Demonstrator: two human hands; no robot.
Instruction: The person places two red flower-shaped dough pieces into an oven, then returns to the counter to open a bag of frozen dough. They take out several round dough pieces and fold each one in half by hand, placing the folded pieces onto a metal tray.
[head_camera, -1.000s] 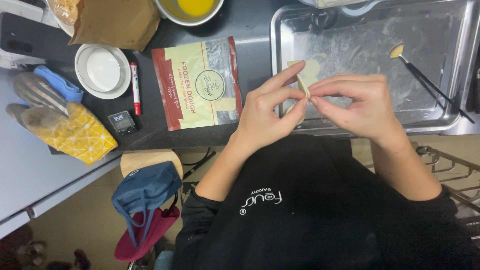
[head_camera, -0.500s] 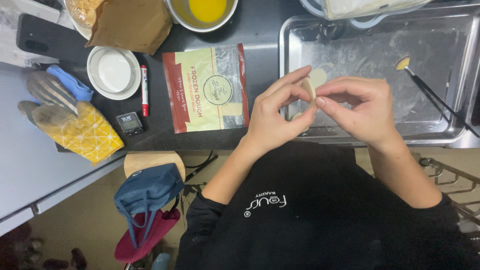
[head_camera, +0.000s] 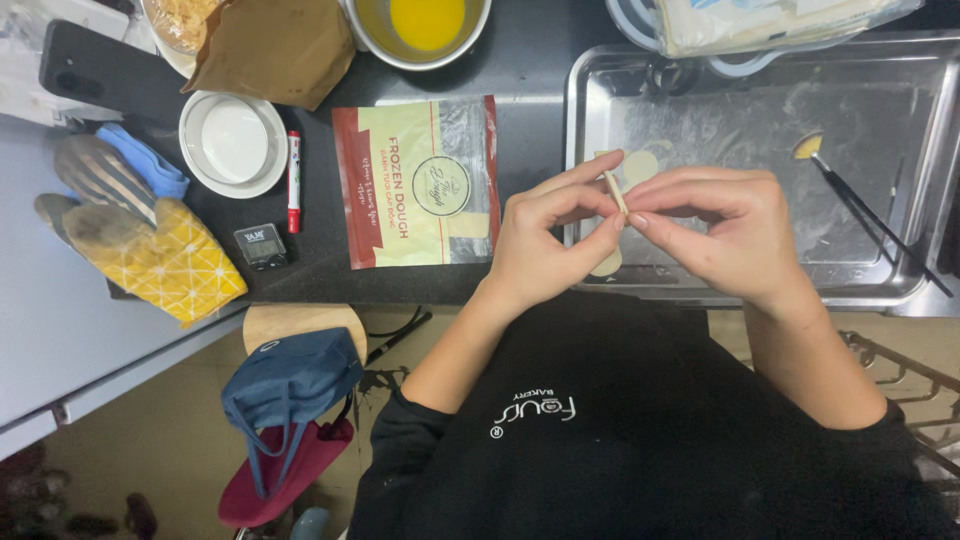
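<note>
— What is laid out, from the biggest thing down?

— A large rectangular steel baking tray (head_camera: 880, 255), dusted with flour, is seen at the right of the dark counter. A flat red-and-cream plastic dough pouch (head_camera: 418, 182) is laid to its left, and a yellow quilted oven mitt (head_camera: 165, 262) further left. A thin black-handled brush (head_camera: 868, 212) is rested inside the tray.

— And the hands?

— The left hand (head_camera: 545, 240) and the right hand (head_camera: 730, 235) are brought together over the tray's front edge. Both are nearly closed: thumb and forefinger of each are pinched on a small pale folded piece of dough (head_camera: 614, 190).

— Where is the dough held?

— It is caught between the fingertips of the two hands, touching both, above the tray's left part.

— How is it turned?

— Only its thin edge is shown. Its long axis is run from upper left to lower right, slightly tilted off upright, with the upper end pointed away from the person.
</note>
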